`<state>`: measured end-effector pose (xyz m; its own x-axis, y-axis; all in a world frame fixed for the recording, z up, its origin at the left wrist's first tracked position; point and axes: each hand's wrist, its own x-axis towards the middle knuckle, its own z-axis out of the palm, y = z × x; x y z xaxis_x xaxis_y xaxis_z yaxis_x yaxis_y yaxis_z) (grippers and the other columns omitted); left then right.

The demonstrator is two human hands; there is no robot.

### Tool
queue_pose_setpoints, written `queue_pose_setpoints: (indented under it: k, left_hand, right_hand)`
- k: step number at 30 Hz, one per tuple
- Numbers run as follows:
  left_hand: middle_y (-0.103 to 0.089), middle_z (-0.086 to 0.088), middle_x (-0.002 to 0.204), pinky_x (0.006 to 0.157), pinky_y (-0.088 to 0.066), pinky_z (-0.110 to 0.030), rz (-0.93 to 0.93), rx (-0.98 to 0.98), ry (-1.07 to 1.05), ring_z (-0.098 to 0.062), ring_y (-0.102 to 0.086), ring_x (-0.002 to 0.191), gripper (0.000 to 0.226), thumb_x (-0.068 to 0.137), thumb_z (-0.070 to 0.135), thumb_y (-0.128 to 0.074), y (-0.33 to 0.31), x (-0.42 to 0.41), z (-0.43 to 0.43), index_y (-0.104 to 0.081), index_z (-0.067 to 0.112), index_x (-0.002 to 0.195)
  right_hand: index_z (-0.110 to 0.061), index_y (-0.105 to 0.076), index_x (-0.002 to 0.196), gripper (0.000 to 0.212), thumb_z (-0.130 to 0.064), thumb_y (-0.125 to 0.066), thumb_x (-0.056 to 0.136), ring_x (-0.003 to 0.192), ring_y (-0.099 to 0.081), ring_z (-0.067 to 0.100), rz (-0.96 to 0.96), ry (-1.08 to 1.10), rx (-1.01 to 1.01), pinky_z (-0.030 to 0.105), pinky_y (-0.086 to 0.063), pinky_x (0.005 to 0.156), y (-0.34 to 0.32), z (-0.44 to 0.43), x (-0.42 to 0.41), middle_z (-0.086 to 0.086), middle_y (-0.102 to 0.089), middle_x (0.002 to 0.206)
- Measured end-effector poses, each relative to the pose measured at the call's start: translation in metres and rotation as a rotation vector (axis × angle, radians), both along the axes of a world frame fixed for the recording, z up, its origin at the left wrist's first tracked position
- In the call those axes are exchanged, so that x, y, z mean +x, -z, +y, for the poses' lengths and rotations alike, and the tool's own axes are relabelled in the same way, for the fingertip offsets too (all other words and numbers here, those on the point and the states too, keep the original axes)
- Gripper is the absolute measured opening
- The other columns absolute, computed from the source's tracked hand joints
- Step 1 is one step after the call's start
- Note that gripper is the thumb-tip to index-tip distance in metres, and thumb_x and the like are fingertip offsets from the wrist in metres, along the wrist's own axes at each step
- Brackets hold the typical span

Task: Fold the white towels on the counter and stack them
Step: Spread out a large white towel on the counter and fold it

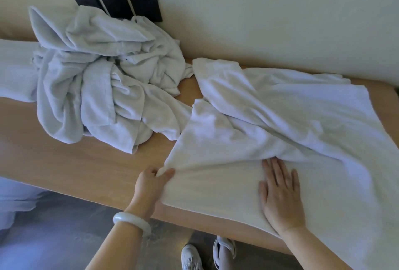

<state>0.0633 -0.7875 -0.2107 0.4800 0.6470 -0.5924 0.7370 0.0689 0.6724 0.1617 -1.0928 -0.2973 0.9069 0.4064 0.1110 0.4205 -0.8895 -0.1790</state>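
White terry spreads across the wooden counter (90, 166): the towel (280, 131) lies rumpled in front of you, its long axis running away to your right. Your left hand (151, 181) pinches its near-left corner; your right hand (279, 192) presses flat on the cloth. A tangled towel heap (103, 79) waits beyond your left hand.

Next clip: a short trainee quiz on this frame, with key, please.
1. True or false: the right hand pinches a corner of the spread towel.
2. Where is the crumpled towel pile? A) on the floor B) on the counter, left of the spread towel C) under the right hand
3. Fill in: the bangle is on the ___ wrist.
Key: 1 false, it lies flat; the left hand pinches. 2 B. 3 left.
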Motion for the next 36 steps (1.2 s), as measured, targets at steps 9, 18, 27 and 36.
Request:
queue_pose_setpoints:
  k: [9,18,27,36]
  left_hand:
    - [-0.067,-0.022,0.114,0.086,-0.058,-0.035,-0.488,-0.785,-0.263,-0.029,-0.068,0.096,0.036,0.092,-0.008,-0.044,0.005,-0.032,0.005,-0.056,-0.007,0.126]
    - [-0.064,0.004,0.089,0.06,-0.042,-0.023,-0.146,0.13,0.193,-0.009,-0.059,0.079,0.025,0.083,0.008,-0.063,0.002,-0.02,-0.032,-0.053,0.018,0.104]
    - [-0.056,-0.004,0.089,0.056,-0.041,-0.03,0.024,0.35,0.402,-0.017,-0.054,0.075,0.034,0.087,0.002,-0.047,-0.014,-0.054,0.017,-0.034,0.021,0.112]
    - [-0.038,0.001,0.104,0.073,-0.046,-0.026,0.077,0.639,0.706,-0.021,-0.053,0.089,0.056,0.073,0.01,-0.07,0.012,-0.056,-0.001,-0.036,0.014,0.117]
  right_hand:
    - [-0.017,-0.027,0.155,0.063,-0.034,-0.027,0.094,0.149,-0.021,0.02,0.069,0.01,-0.061,0.051,-0.016,0.12,-0.004,0.004,-0.002,0.003,-0.022,0.162]
    - [-0.006,-0.042,0.146,0.061,-0.026,-0.037,0.089,0.144,-0.033,0.031,0.023,0.055,-0.095,0.059,-0.017,0.117,-0.007,0.018,-0.003,0.015,-0.037,0.154]
    - [-0.002,-0.043,0.144,0.057,-0.022,-0.028,0.093,0.142,-0.031,0.025,-0.025,-0.07,0.024,0.049,-0.019,0.118,0.001,0.049,-0.014,0.014,-0.043,0.15]
    - [-0.002,-0.042,0.146,0.063,-0.035,-0.03,0.093,0.142,-0.034,0.027,0.018,-0.047,-0.019,0.058,-0.022,0.116,-0.007,0.057,-0.032,0.014,-0.041,0.151]
